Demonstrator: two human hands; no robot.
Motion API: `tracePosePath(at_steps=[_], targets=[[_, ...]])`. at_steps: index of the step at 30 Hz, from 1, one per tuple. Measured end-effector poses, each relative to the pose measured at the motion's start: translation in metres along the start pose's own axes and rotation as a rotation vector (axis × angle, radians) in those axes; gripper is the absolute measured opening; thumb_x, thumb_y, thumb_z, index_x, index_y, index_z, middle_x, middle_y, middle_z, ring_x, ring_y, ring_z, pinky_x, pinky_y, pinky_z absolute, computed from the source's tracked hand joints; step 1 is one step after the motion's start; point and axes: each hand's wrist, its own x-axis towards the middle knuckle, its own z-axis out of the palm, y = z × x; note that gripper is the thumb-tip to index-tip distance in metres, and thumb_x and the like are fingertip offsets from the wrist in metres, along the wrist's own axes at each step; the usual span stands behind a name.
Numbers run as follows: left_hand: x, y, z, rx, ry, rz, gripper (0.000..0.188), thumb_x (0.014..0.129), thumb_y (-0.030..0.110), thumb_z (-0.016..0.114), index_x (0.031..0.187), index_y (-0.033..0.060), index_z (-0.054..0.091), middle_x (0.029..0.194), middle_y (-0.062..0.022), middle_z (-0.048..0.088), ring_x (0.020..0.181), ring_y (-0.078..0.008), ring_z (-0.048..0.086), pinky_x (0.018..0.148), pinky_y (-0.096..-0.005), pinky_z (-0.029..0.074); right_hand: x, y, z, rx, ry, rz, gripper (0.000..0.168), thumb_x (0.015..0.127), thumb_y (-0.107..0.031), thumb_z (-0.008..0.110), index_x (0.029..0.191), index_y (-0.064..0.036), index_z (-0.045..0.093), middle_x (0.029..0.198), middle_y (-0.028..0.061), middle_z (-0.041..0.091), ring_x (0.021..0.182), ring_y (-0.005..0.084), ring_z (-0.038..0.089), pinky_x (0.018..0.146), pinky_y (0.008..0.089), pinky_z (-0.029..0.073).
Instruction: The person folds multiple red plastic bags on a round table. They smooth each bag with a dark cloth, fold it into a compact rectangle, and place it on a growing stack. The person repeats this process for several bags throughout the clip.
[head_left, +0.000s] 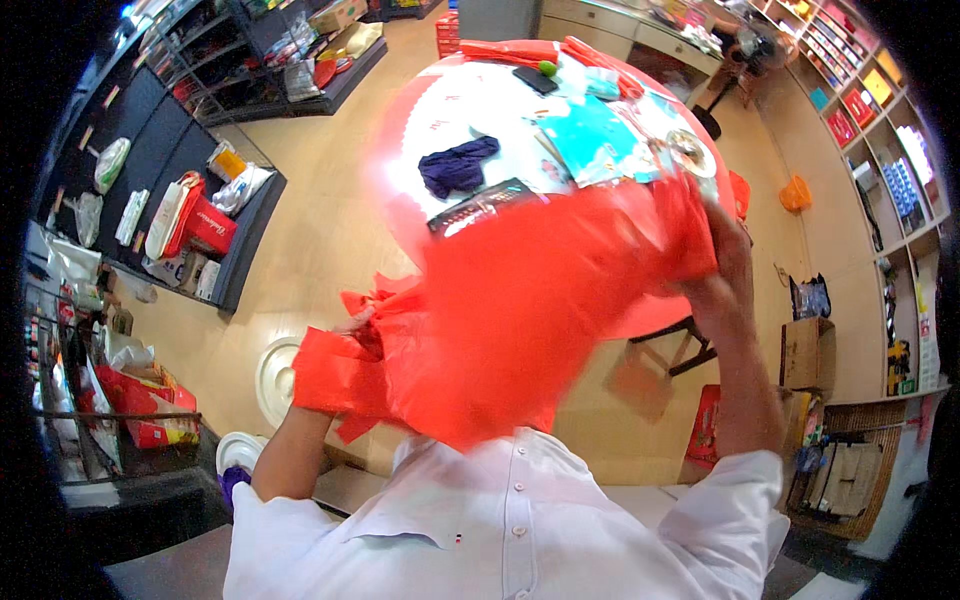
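A bright red plastic bag stretches slantwise in front of my chest, its surface blurred. My left hand grips its gathered left end, with the fingers partly covered by folds. At the upper right, my right hand holds the other end, and its fingers are mostly hidden by the film. Behind the bag stands a round table with a white top and pink-red border. On it lie a dark purple cloth, a black phone, a small green fruit-like object and a light-blue packet.
Folded red bags lie along the table's far edge. A dark-legged stool stands at its near right. Dark shelving lines the left, pale shelves the right. A white round lid is low on the left; a cardboard box sits right.
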Motion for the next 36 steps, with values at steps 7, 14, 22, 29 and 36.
tracePosePath(at_steps=[7, 14, 22, 29, 36], targets=[[0.008, 0.032, -0.094, -0.075, -0.047, -0.069, 0.031, 0.096, 0.037, 0.065, 0.11, 0.0096, 0.062, 0.095, -0.0045, 0.066, 0.08, -0.0198, 0.064, 0.074, -0.036, 0.054, 0.145, -0.137, 0.186, -0.683, -0.457, -0.286, 0.048, 0.071, -0.02, 0.078, 0.115, -0.001, 0.069, 0.095, 0.0123, 0.072, 0.087, 0.0199, 0.07, 0.082, 0.038, 0.054], [0.007, 0.055, -0.224, -0.044, -0.006, 0.011, 0.029, 0.096, 0.034, 0.066, 0.11, 0.009, 0.063, 0.096, -0.0046, 0.067, 0.082, -0.0194, 0.064, 0.074, -0.0361, 0.054, 0.237, -0.21, 0.286, -0.266, -0.87, -0.043, 0.024, 0.081, -0.013, 0.069, 0.101, 0.002, 0.07, 0.088, 0.0096, 0.07, 0.077, 0.0193, 0.067, 0.072, 0.0292, 0.055], [-0.008, 0.143, -0.332, 0.343, 1.379, 0.604, 0.027, 0.096, 0.016, 0.055, 0.118, 0.0023, 0.062, 0.103, -0.0054, 0.066, 0.094, -0.0172, 0.062, 0.086, -0.0327, 0.05, 0.275, -0.231, 0.351, 0.269, -0.555, 0.072, 0.013, 0.081, -0.003, 0.064, 0.093, 0.003, 0.064, 0.088, 0.0138, 0.067, 0.082, 0.0224, 0.068, 0.084, 0.0329, 0.056], [0.022, 0.194, -0.167, 0.977, 0.546, 0.401, 0.07, 0.097, 0.041, 0.065, 0.147, -0.0012, 0.042, 0.142, -0.0162, 0.053, 0.13, -0.0244, 0.051, 0.111, -0.0349, 0.039, 0.391, -0.175, 0.391, 0.441, -0.864, -0.059, 0.016, 0.084, -0.012, 0.07, 0.096, -0.002, 0.072, 0.092, 0.008, 0.073, 0.081, 0.0165, 0.072, 0.08, 0.0296, 0.059], [0.124, 0.23, -0.203, 0.143, -0.037, 0.108, 0.081, 0.101, 0.06, 0.046, 0.152, -0.0008, 0.034, 0.156, -0.0145, 0.04, 0.138, -0.0198, 0.045, 0.112, -0.035, 0.039, 0.417, -0.183, 0.466, 0.512, -1.03, -0.135, 0.02, 0.081, -0.012, 0.075, 0.096, 0.001, 0.073, 0.095, 0.008, 0.074, 0.086, 0.0186, 0.071, 0.084, 0.033, 0.057]])
